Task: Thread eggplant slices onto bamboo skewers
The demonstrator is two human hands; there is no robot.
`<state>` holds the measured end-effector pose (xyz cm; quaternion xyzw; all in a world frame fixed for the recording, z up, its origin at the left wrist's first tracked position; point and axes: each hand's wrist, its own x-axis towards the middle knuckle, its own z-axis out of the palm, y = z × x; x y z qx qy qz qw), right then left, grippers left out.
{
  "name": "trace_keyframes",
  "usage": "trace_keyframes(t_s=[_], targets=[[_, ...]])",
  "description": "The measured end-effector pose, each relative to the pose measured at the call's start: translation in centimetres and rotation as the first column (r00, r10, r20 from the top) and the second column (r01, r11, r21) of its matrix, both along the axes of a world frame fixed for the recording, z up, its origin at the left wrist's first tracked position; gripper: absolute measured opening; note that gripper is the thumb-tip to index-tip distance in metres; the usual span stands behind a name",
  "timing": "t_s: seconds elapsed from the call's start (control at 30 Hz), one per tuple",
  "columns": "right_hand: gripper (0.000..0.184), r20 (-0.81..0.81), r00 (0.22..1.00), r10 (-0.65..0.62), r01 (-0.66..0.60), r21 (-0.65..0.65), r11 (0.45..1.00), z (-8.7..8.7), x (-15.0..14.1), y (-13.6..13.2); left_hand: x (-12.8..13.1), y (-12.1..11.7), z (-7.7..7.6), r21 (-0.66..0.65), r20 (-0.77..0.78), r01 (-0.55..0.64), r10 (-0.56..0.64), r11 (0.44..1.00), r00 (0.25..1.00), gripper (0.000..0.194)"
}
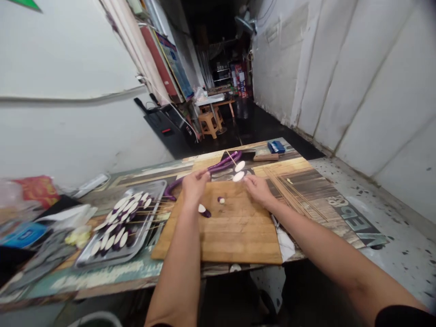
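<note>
My right hand (258,188) is closed, its fingertips at the lower of two pale eggplant slices (239,176) on a thin wooden skewer (231,158). The bare end of that skewer points up and to the left. Over the far left part of the wooden cutting board (238,236), my left hand (195,185) has its fingers drawn together; what they hold, if anything, is hidden. A cut eggplant piece (204,210) and a small eggplant end (221,200) lie on the board. Long purple eggplants (173,187) lie behind it, passing close to my left hand.
A metal tray (136,252) holds several skewered eggplant slices at left. Loose wooden skewers (296,195) lie right of the board. A knife (265,157) and a blue box (275,146) sit at the table's far side. Gloves and bags crowd the left end.
</note>
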<state>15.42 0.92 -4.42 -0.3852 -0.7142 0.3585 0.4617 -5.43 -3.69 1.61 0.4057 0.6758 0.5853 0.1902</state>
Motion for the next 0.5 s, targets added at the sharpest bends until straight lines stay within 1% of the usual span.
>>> trace_keyframes(t_s=[0.07, 0.1, 0.17, 0.23, 0.3, 0.33, 0.4, 0.5], targets=[[0.028, 0.001, 1.000, -0.009, 0.009, -0.008, 1.000, 0.0, 0.0, 0.1, -3.2, -2.6, 0.5, -0.154, -0.249, -0.102, 0.061, 0.983, 0.967, 0.010], [0.028, -0.002, 1.000, -0.014, 0.014, -0.008, 1.000, -0.1, 0.0, 0.1, -4.4, -3.9, 0.6, -0.223, -0.336, -0.152, 0.070, 0.963, 0.939, 0.009], [0.027, -0.008, 1.000, -0.009, 0.009, 0.011, 1.000, -0.1, 0.0, 0.1, -5.8, -5.8, 0.4, -0.344, -0.441, -0.212, 0.043, 0.915, 0.897, 0.009], [0.027, -0.002, 1.000, 0.000, 0.000, 0.031, 1.000, -0.2, 0.0, 0.1, -5.9, -6.7, -0.3, -0.426, -0.491, -0.220, -0.019, 0.878, 0.871, 0.015], [0.028, 0.007, 1.000, 0.005, -0.005, 0.035, 0.999, -0.3, 0.0, 0.1, -5.5, -6.6, -1.2, -0.455, -0.508, -0.206, -0.063, 0.866, 0.859, 0.022], [0.028, 0.007, 1.000, 0.001, -0.001, 0.034, 0.999, -0.3, 0.0, 0.1, -5.2, -6.3, -1.7, -0.453, -0.504, -0.201, -0.064, 0.869, 0.861, 0.024], [0.028, 0.005, 1.000, -0.002, 0.002, 0.029, 1.000, -0.3, 0.0, 0.2, -4.8, -5.6, -2.4, -0.433, -0.482, -0.202, -0.036, 0.879, 0.875, 0.025], [0.029, 0.003, 1.000, -0.002, 0.002, 0.027, 1.000, -0.2, 0.0, 0.2, -4.5, -4.2, -2.6, -0.380, -0.489, -0.216, 0.003, 0.899, 0.872, 0.023]])
